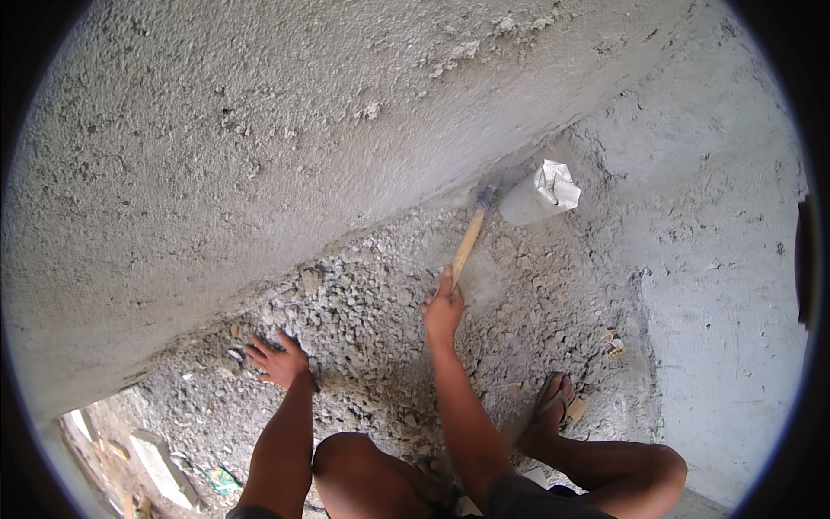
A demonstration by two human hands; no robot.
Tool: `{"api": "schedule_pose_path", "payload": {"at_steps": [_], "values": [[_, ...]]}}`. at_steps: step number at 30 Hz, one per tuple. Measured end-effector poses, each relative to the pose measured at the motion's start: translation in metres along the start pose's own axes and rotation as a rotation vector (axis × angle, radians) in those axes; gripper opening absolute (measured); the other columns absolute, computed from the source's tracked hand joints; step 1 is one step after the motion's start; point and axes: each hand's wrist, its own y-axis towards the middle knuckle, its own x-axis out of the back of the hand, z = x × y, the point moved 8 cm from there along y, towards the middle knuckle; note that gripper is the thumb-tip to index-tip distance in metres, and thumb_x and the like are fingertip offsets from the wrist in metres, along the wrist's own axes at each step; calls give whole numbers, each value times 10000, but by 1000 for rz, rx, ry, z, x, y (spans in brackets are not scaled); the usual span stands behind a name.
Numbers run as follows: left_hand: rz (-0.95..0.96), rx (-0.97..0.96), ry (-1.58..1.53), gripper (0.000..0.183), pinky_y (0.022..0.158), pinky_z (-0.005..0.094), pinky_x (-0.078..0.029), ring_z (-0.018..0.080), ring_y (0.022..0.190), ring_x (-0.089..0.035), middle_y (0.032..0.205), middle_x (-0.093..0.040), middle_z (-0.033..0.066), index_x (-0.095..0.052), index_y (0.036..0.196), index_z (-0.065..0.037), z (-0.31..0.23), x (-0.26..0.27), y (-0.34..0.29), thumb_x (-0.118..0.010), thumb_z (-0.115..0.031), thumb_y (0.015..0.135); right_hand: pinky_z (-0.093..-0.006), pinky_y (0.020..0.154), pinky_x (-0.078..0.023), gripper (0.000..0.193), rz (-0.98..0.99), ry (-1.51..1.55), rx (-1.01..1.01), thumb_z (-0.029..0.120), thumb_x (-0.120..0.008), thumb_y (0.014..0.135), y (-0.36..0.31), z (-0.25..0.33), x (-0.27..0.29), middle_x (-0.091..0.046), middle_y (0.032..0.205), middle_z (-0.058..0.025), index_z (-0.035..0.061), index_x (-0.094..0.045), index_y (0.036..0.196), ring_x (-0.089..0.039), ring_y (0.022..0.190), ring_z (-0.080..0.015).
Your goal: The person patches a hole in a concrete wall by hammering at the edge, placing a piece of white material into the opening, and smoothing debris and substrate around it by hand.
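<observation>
Along the wall: a rough grey plastered wall fills the upper left, and its foot runs as a slanting edge from lower left up to the right.
Rubble below the wall: loose broken chips lie in a band right against the foot of the wall, touching it along most of its length.
Open floor away from the wall: smoother grey concrete spreads to the right, well apart from the wall's edge, with only small scraps on it.
Hammer at the wall: a wooden-handled hammer points up and to the right, its head meeting the foot of the wall.
Bag near the wall: a crumpled white bag sits just beside the hammer head.
Right hand: wrapped tight about the hammer's handle end.
Left hand: fingers spread wide, pressed flat on the rubble just below the wall.
Foot: a sandalled foot rests on the rubble's outer edge, away from the wall.
</observation>
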Motion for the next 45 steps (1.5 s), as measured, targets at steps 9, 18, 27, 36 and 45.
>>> {"api": "schedule_pose_path", "payload": {"at_steps": [9,18,27,36,45], "values": [[-11,-5,0,776,1147,692,-199,352,1534,-191,1667,-194,160,-270,1600,-203,5,-6,0,-420,-639,975,-247,434,-369,339,176,25,648,373,-558,1035,-53,34,16,-459,636,14,44,-510,971,-438,494,-66],[12,14,63,808,1137,683,-234,339,1537,-191,1676,-188,124,-273,1600,-217,7,-12,-3,-386,-692,958,-298,440,-394,483,78,-164,-120,542,-550,997,15,-2,55,-494,633,-24,61,-542,961,-486,484,-125],[-71,-9,62,794,1125,687,-244,336,1532,-208,1665,-222,132,-298,1591,-219,13,-10,13,-417,-683,958,-453,724,-561,535,902,-1740,184,578,-607,924,-61,112,201,-707,842,-143,99,-621,1162,-715,790,-354],[146,-49,60,845,1151,674,-228,371,1537,-165,1679,-156,147,-193,1620,-241,42,-55,37,-423,-706,952,-490,892,-508,300,1230,-2014,251,379,-650,893,-97,71,248,-689,1030,-112,168,-677,1104,-674,996,-309],[545,-830,139,412,884,461,-546,391,991,-692,1050,-726,207,-728,1119,-39,-221,91,-142,-668,-390,911,-544,989,-360,399,1309,-1693,488,551,-693,822,-48,23,334,-697,1109,28,273,-737,1104,-591,1076,-260]]}}
